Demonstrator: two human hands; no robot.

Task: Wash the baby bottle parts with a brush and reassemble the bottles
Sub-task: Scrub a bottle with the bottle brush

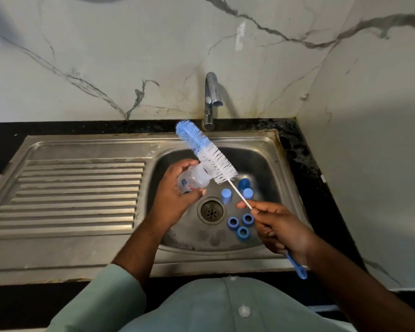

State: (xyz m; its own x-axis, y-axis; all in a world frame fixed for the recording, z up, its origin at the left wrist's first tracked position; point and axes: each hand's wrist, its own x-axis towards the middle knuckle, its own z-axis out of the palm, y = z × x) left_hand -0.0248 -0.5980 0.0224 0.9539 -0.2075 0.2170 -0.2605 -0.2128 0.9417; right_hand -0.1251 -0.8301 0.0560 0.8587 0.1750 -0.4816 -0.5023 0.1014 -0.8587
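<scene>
My left hand (171,197) grips a clear baby bottle (195,179) over the sink basin, its open mouth turned toward the brush. My right hand (277,227) holds the thin white stem of a bottle brush (205,153) with blue and white bristles. The brush head is outside the bottle, just above and right of its mouth. The blue handle end (297,267) sticks out below my right hand. Three blue screw rings (242,225) lie on the basin floor. Blue caps (226,196) stand near the drain, two light and one darker.
The steel sink (268,149) has a ribbed drainboard (77,192) on the left and a drain (211,211) in the middle. A chrome tap (210,101) stands behind the basin with no water running. A marble wall closes in at the right.
</scene>
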